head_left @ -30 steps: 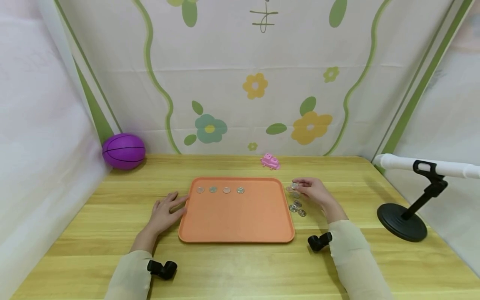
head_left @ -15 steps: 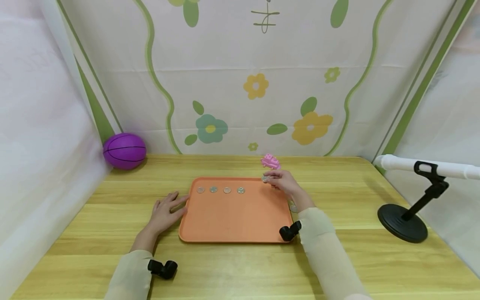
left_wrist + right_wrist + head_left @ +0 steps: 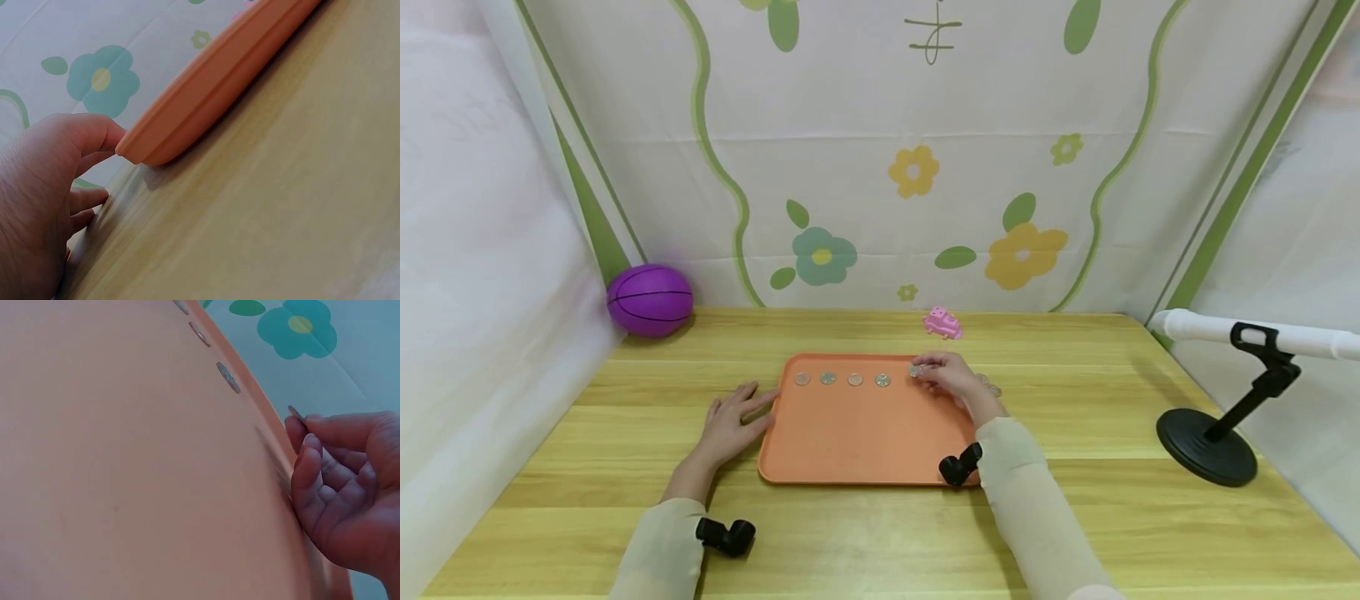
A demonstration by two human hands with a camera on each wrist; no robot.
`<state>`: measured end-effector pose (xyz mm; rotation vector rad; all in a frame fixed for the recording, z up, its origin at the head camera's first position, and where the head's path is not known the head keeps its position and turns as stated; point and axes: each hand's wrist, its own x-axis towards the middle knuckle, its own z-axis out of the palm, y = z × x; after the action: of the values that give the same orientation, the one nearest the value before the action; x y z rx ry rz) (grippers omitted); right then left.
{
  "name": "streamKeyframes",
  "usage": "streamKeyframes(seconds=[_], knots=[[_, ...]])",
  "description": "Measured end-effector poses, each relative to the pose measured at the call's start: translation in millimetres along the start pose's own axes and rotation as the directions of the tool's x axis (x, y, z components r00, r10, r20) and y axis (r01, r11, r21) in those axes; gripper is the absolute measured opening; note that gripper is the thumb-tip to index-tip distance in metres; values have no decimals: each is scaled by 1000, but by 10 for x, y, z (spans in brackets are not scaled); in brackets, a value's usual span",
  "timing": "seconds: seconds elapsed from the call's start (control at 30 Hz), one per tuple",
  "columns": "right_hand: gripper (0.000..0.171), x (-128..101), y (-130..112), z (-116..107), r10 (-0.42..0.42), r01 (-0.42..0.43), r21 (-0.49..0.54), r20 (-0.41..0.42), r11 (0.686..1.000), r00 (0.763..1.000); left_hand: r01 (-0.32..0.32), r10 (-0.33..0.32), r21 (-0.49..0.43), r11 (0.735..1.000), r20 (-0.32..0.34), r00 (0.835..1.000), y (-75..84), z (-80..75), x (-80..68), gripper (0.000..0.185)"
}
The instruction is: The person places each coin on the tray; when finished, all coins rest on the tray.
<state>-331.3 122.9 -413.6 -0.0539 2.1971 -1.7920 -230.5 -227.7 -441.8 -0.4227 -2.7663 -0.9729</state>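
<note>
An orange tray lies on the wooden table, with a row of silver coins near its far edge; the rightmost lying coin is left of my right hand. That hand pinches another coin between thumb and finger, held over the tray's far right part. My left hand rests on the table beside the tray, its fingertips touching the tray's left rim, the fingers extended. Loose coins show on the table past the tray's right side, partly hidden by the right wrist.
A pink toy sits behind the tray near the back curtain. At the back left is a purple ball. A black stand with a white tube stands on the right.
My right hand has moved left from the loose coins, carrying one coin over the tray, then lowered slightly toward the row. The left hand has stayed at the tray's left rim.
</note>
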Motion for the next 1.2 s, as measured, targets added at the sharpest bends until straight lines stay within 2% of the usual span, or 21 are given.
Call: streamKeyframes(seconds=[0.33,0.63,0.77,0.9,1.2], knots=[[26,49,94,-5,29,-32,-93,-40,995,999,2,-2,9,1000,11,1000,9,-5,-4,43],[23,26,76,-5,5,-14,-148,-57,989,998,6,-6,10,1000,11,1000,21,-5,10,43],[22,22,67,-1,-17,10,-157,-43,988,999,7,-8,8,1000,7,1000,21,-11,6,43],[25,-6,42,-28,-30,29,-122,-12,992,999,5,-5,6,1000,9,1000,28,-11,-5,43],[35,-194,-168,-216,-116,118,-96,18,988,993,-3,3,4,1000,2,1000,23,-15,-11,43]])
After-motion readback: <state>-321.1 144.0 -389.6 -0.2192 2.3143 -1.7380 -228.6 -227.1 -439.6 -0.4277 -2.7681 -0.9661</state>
